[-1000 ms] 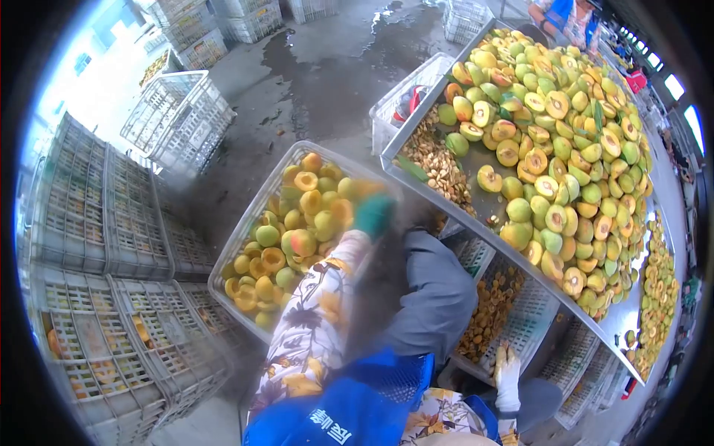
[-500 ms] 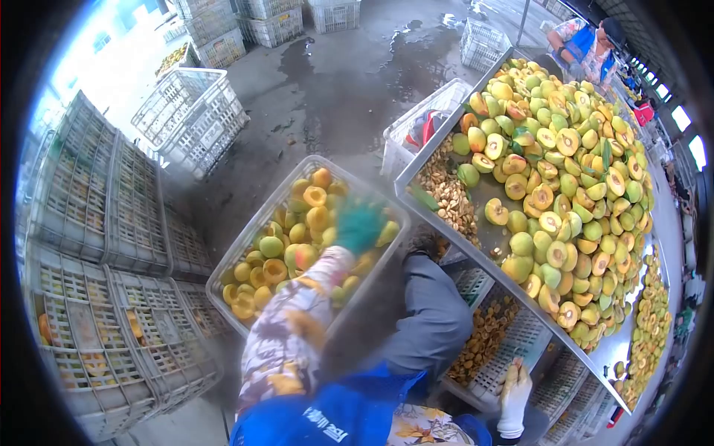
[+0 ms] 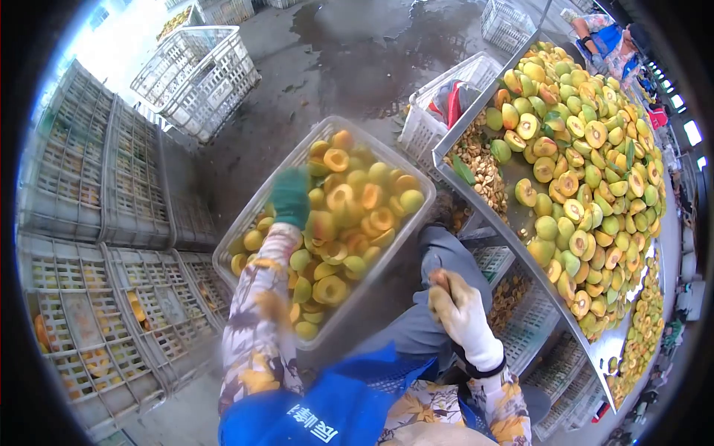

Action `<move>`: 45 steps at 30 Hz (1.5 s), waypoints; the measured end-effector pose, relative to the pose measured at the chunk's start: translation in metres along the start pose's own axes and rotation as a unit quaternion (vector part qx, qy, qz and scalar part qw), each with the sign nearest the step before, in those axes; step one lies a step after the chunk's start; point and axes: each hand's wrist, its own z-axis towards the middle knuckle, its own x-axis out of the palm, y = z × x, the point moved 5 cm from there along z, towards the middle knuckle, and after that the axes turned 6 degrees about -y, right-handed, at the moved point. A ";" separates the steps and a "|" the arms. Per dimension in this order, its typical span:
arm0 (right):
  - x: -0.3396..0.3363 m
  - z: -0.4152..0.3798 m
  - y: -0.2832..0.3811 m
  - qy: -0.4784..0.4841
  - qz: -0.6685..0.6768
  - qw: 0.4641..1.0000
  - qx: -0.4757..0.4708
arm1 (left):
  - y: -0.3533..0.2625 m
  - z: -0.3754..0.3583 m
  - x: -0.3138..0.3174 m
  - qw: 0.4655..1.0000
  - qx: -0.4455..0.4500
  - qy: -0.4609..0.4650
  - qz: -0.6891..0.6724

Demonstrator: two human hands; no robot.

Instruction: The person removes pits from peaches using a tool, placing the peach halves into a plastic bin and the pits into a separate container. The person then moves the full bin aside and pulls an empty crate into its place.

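My left hand (image 3: 290, 197), in a green glove, is over the left part of a pale plastic crate (image 3: 316, 344). It touches or hovers just above the fruit halves (image 3: 338, 223) in there, yellow and green like apricots or peaches. Motion smears its fingers. My right hand (image 3: 460, 308), in a white glove with yellowed fingers, is raised in front of my grey trouser leg (image 3: 401, 331). Its fingers are curled closed, and a small brownish tip shows at their top. I cannot make out what that is.
To the right, a metal table (image 3: 520, 286) bears a heap of halved fruit (image 3: 595, 186) and a pile of pits (image 3: 483, 178). Stacked crates (image 3: 82, 312) stand at left, another crate (image 3: 197, 82) behind. A co-worker (image 3: 610, 44) is at the table's far end.
My left hand has swept left across the crate, off its right part. My right hand has risen from low beside the lower crates to in front of my leg. The view has shifted somewhat.
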 end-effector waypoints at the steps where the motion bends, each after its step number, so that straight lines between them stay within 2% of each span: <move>1: 0.009 0.008 -0.009 -0.009 -0.023 1.000 -0.015 | -0.003 -0.003 0.016 0.998 0.027 0.052 0.003; 2: 0.013 0.021 0.007 -0.019 -0.047 0.998 -0.033 | -0.010 0.000 0.023 0.993 0.053 0.101 0.005; 3: 0.013 0.025 0.009 -0.006 0.013 0.990 0.140 | -0.014 -0.003 0.026 0.987 0.071 0.142 0.029; 6: 0.016 0.060 0.010 -0.058 -0.097 0.993 -0.044 | -0.028 0.018 -0.013 0.993 -0.009 0.100 -0.066; 7: 0.024 0.075 0.017 -0.054 -0.169 0.967 -0.181 | -0.025 0.020 -0.005 0.979 -0.081 0.176 -0.061; 9: 0.062 0.116 0.027 -0.053 -0.187 0.954 -0.227 | -0.031 -0.002 0.010 0.979 -0.120 0.160 -0.034; 10: 0.090 0.139 0.024 -0.066 -0.167 0.961 -0.212 | -0.035 -0.018 0.016 0.978 -0.141 0.152 -0.020; 12: 0.158 0.177 -0.020 -0.054 -0.274 0.945 -0.169 | -0.047 -0.043 0.020 0.980 -0.139 0.141 -0.024; 14: 0.207 0.179 -0.073 -0.156 -0.279 0.912 -0.258 | -0.062 -0.052 0.009 0.980 -0.136 0.144 0.021; 16: 0.210 0.165 -0.089 -0.135 -0.108 0.973 -0.151 | -0.060 -0.056 0.005 0.980 -0.151 0.128 -0.019; 17: 0.213 0.166 -0.085 -0.162 -0.174 0.957 -0.169 | -0.059 -0.055 0.005 0.980 -0.151 0.127 -0.014; 20: 0.221 0.188 -0.093 -0.115 -0.182 0.970 -0.109 | -0.052 -0.050 0.030 0.983 -0.123 0.138 0.008; 23: 0.232 0.202 -0.097 -0.147 -0.241 0.945 -0.166 | -0.047 -0.041 0.052 0.983 -0.128 0.130 0.005; 26: 0.222 0.195 -0.092 -0.091 -0.210 0.963 -0.140 | -0.048 -0.034 0.035 0.976 -0.089 0.195 0.033; 27: 0.218 0.193 -0.088 -0.098 -0.188 0.961 -0.175 | -0.043 -0.029 0.025 0.968 -0.102 0.227 -0.023; 30: 0.184 0.184 -0.053 -0.220 -0.211 0.937 -0.171 | -0.038 0.045 -0.033 0.917 -0.120 0.374 -0.062; 31: 0.184 0.184 -0.056 -0.250 -0.251 0.908 -0.224 | -0.025 0.042 0.007 0.973 -0.114 0.188 -0.075; 34: 0.188 0.177 -0.072 -0.206 -0.301 0.892 -0.266 | -0.032 0.065 0.080 0.987 0.055 0.111 -0.102; 35: 0.196 0.181 -0.088 -0.209 -0.285 0.897 -0.264 | -0.042 0.068 0.073 0.976 0.089 0.187 -0.065; 39: 0.205 0.194 -0.101 -0.153 -0.312 0.918 -0.194 | -0.049 0.096 0.110 0.957 0.118 0.246 -0.093; 40: 0.203 0.204 -0.099 -0.121 -0.383 0.895 -0.195 | -0.049 0.096 0.106 0.963 0.107 0.225 -0.104; 42: 0.195 0.200 -0.090 -0.120 -0.368 0.904 -0.183 | -0.048 0.092 0.117 0.966 0.118 0.214 -0.083; 44: 0.196 0.192 -0.092 -0.058 -0.379 0.908 -0.170 | -0.046 0.095 0.104 0.956 0.111 0.269 -0.046; 45: 0.190 0.180 -0.093 -0.076 -0.374 0.905 -0.189 | -0.049 0.097 0.102 0.951 0.104 0.291 -0.033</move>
